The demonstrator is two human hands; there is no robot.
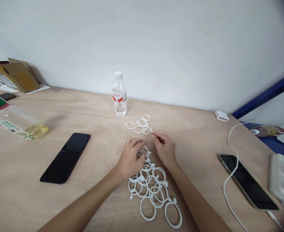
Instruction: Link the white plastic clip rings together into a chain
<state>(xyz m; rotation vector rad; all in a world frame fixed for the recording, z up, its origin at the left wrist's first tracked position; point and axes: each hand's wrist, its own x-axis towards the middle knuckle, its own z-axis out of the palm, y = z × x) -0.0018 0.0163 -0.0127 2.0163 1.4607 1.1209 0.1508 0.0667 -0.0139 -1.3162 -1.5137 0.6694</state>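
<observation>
Many white plastic rings with small knobs lie overlapping in a pile on the wooden table. My left hand reaches over the far end of this pile, its fingers curled down at a ring there; whether they grip it is partly hidden. A smaller group of white rings lies beyond my hands, toward the bottle. My right hand is at the near right edge of that group, thumb and forefinger pinched on the small knob of the nearest white ring.
A water bottle stands upright near the wall. On the left are a black phone, a tilted bottle with yellow liquid and a cardboard box. To the right lie another phone, a white cable and a white plug.
</observation>
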